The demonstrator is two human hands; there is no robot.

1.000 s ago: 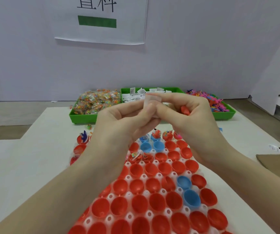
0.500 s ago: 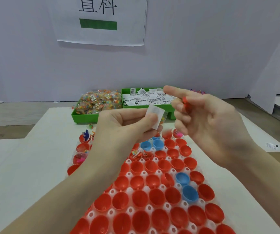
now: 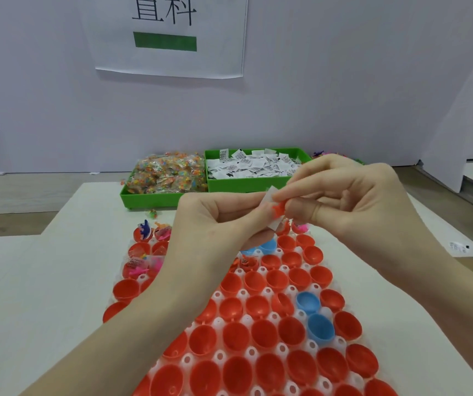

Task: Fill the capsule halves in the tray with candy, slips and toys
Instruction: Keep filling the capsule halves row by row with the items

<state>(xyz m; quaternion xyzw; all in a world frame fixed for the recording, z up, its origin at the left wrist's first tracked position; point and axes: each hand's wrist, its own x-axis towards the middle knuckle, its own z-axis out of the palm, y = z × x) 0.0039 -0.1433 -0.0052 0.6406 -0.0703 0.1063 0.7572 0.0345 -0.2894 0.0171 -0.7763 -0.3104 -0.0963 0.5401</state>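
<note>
While both hands meet above the far end of the tray [image 3: 326,313], left hand [image 3: 215,224] pinches a white slip [image 3: 271,195], its long axis running up-and-away to down-and-near. Right hand [image 3: 352,207] pinches a small orange toy [image 3: 278,210] touching the slip, other fingers loosely curled. Empty capsule halves [image 3: 276,281] lie directly below and nearer the body; filled ones sit far-left. Likely next move is straight down; left hand looks marginally nearer.
</note>
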